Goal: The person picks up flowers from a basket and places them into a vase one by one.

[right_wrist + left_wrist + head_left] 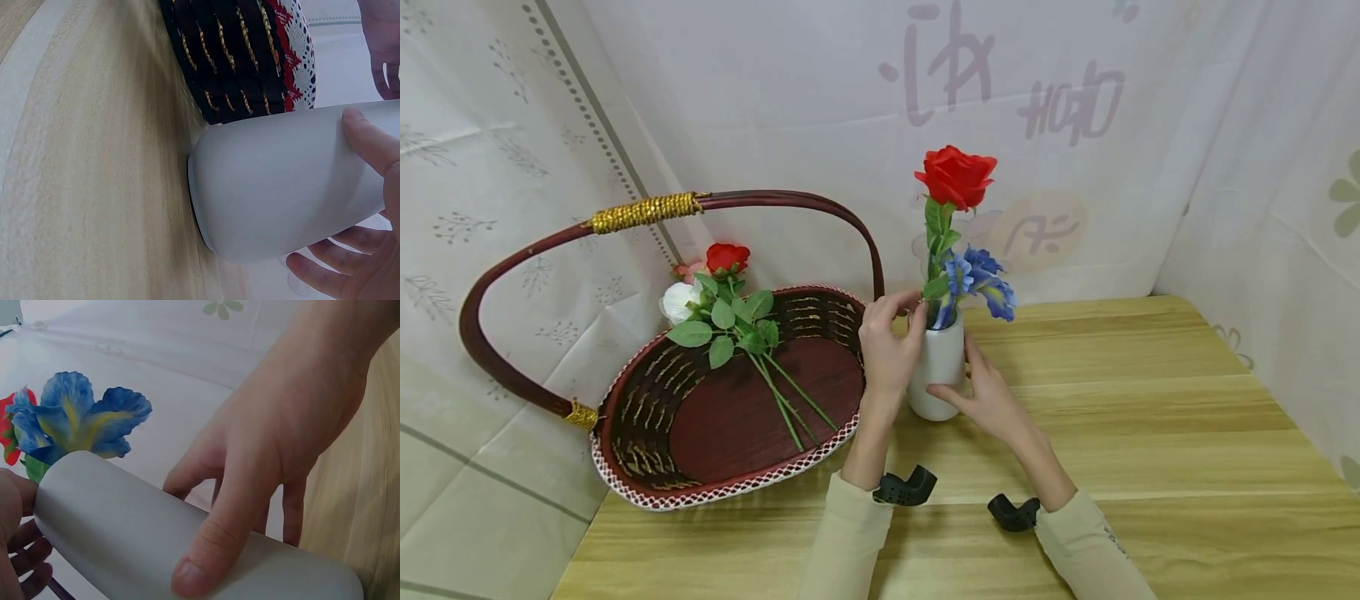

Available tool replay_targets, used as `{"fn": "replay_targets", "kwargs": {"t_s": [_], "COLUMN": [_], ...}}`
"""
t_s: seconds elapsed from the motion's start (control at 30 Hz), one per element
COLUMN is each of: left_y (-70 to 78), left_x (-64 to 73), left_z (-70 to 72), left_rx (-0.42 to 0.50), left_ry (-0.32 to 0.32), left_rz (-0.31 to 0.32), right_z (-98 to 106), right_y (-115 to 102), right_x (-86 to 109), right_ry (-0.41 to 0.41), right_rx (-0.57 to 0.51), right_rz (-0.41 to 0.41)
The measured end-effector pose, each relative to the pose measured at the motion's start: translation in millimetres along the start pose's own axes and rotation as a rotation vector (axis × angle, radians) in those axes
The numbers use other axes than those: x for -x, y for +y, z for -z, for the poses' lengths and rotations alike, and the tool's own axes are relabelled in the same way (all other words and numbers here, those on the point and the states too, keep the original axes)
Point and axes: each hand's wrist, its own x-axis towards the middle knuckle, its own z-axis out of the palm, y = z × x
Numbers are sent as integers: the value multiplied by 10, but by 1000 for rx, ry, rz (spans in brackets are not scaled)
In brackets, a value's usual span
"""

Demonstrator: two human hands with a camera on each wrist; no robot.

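Observation:
In the head view, a white vase (937,375) stands upright on the table, holding a red rose (957,177) and a blue iris (981,279). My left hand (889,342) is at the vase's rim, thumb and fingers around its upper left side, close to the rose's leaves. Lower down, my right hand (992,400) grips the vase from the right. The right wrist view shows the right thumb on one side of the vase (281,181) and the fingers along the other. Inside the vase, the lower stems are hidden.
To the left sits a dark red woven basket (730,483) with a tall arched handle. Red, white and pink roses lie across it, among them a white rose (679,302), their stems over the basket floor. A patterned cloth hangs behind the wooden table (1150,417).

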Motion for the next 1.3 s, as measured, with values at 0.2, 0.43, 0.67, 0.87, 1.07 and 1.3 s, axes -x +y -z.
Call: {"fn": "replay_targets", "kwargs": {"t_s": [0.2, 0.43, 0.67, 0.87, 1.07, 1.3], "left_y": [24, 28, 22, 42, 54, 39], "left_x": [-19, -8, 8, 13, 13, 9], "left_z": [42, 21, -4, 6, 14, 32], "left_rx": [40, 33, 28, -16, -39, -30], "left_ry": [-79, -54, 1, -1, -14, -58], "left_rz": [106, 113, 80, 74, 101, 124], "right_z": [0, 6, 7, 2, -7, -2], "right_y": [-1, 8, 9, 3, -13, -33], "right_x": [-1, -3, -16, -13, 1, 23], "right_ry": [3, 4, 6, -2, -6, -5], "right_rx": [1, -3, -32, -38, -24, 22], "right_rz": [16, 25, 54, 60, 21, -31]}}
